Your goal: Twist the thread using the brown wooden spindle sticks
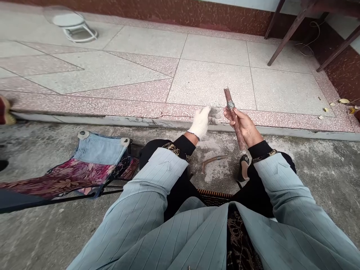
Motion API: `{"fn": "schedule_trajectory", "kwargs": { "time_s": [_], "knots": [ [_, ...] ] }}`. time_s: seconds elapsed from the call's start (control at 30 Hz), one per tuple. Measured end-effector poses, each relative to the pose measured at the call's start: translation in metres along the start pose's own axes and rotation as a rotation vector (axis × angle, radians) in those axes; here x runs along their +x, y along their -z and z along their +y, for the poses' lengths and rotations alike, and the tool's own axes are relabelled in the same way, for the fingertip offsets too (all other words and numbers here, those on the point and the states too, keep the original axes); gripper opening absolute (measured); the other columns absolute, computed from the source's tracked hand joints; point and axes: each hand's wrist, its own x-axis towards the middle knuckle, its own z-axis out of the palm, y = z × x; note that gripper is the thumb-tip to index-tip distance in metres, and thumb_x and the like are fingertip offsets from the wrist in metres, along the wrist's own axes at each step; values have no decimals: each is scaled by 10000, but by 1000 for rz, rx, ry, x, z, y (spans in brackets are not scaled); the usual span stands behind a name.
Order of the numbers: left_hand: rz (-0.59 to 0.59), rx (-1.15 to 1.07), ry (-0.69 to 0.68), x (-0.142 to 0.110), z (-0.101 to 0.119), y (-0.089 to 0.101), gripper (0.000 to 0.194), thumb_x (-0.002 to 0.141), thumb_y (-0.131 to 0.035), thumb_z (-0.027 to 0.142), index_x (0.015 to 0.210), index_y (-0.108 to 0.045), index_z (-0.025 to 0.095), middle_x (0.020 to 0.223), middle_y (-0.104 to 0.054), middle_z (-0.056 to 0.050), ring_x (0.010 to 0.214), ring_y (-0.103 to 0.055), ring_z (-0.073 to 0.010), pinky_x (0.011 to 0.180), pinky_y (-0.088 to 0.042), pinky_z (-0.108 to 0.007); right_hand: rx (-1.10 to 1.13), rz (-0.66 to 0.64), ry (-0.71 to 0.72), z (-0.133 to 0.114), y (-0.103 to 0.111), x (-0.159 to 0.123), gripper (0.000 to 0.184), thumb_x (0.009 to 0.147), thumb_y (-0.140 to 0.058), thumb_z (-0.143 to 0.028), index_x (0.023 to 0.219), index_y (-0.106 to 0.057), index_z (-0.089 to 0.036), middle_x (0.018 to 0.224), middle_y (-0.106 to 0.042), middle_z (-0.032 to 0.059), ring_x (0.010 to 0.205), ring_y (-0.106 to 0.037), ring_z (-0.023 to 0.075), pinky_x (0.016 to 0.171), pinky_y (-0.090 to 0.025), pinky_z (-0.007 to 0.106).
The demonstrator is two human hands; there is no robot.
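My right hand (245, 126) is bare and closed around a brown wooden stick (237, 129), which leans with its top to the left. A band of grey wire (230, 104) is wound around the stick just above my fingers. To the left is my left hand (203, 120), in a white glove with greyish, slightly blurred fingers. Those fingers stretch toward the stick, apart from it, and hold nothing I can see. On the concrete between my feet lies a bent brown stick (212, 161) with a greyish wrapped part.
A tiled step (140, 86) with a raised edge runs across in front of me. At my left stands a folding fabric recliner (95, 152). A white stool (73, 22) is farther back, and dark table legs (289, 33) stand at the upper right. Yellow leaves (343, 101) lie at the right.
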Motion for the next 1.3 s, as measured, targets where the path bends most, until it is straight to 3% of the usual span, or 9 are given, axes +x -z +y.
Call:
{"fn": "schedule_trajectory", "kwargs": {
  "time_s": [0.17, 0.43, 0.57, 0.77, 0.93, 1.07, 1.13, 1.2, 1.3],
  "knots": [
    [-28, -120, 120, 3, -3, 1, 391, 870, -479, 542, 938, -543, 161, 809, -686, -67, 529, -627, -129, 537, -548, -296, -45, 35, 53, 1, 0, 0, 162, 844, -671, -333, 923, -651, -193, 1161, -699, 87, 1097, -669, 192, 433, -473, 140],
    [-65, -45, 19, -3, 4, 2, 190, 898, -509, 341, 982, -524, 171, 798, -654, -12, 479, -615, -91, 505, -520, -247, -51, 27, 29, 0, 1, 1, 186, 821, -704, -347, 871, -630, -184, 1078, -702, 98, 1075, -684, 232, 431, -477, 157],
    [-178, 31, 67, -7, 4, 3, 318, 919, -523, 446, 879, -576, 135, 783, -685, -65, 567, -661, -117, 601, -565, -270, -47, 36, 48, -1, 6, 2, 210, 799, -738, -344, 885, -622, -191, 1073, -706, 93, 1085, -681, 234, 449, -493, 166],
    [-331, -79, 119, -16, -3, -1, 509, 916, -488, 566, 809, -648, 95, 725, -715, -142, 600, -692, -190, 617, -587, -338, -61, 38, 87, 4, 7, 3, 268, 783, -768, -391, 870, -608, -194, 1025, -701, 82, 1080, -686, 250, 484, -528, 187],
    [-456, -76, 138, -23, -3, -3, 612, 889, -485, 669, 809, -675, 92, 810, -735, -185, 633, -703, -211, 620, -584, -361, -68, 52, 68, 9, 0, 2, 349, 689, -847, -392, 849, -614, -188, 845, -673, 38, 857, -728, 211, 426, -488, 181],
    [-566, 115, 124, -27, 3, 2, 670, 902, -410, 708, 832, -692, 105, 840, -736, -165, 645, -689, -178, 640, -564, -322, -116, 27, 25, 8, -1, 0, 355, 664, -863, -365, 836, -616, -177, 778, -643, 7, 702, -707, 159, 388, -447, 167],
    [-599, 323, 45, -30, 7, 5, 659, 916, -381, 695, 810, -693, 124, 790, -726, -128, 644, -672, -164, 645, -540, -296, -169, 29, 6, 7, -1, 0, 320, 684, -847, -340, 825, -615, -172, 718, -617, -12, 612, -662, 125, 388, -450, 171],
    [-557, 618, -109, -32, 9, 7, 586, 907, -440, 655, 768, -691, 144, 722, -696, -90, 662, -659, -175, 655, -509, -289, -233, 33, -10, 8, -1, -1, 254, 721, -815, -293, 819, -617, -166, 649, -585, -28, 537, -601, 102, 385, -452, 180],
    [-368, 1023, -353, -35, 8, 7, 424, 873, -550, 553, 824, -703, 160, 734, -674, -78, 743, -657, -225, 709, -490, -328, -337, 56, -27, 10, -3, 0, 149, 763, -752, -201, 807, -616, -160, 601, -560, -36, 496, -542, 89, 374, -431, 180]
  ]
}}
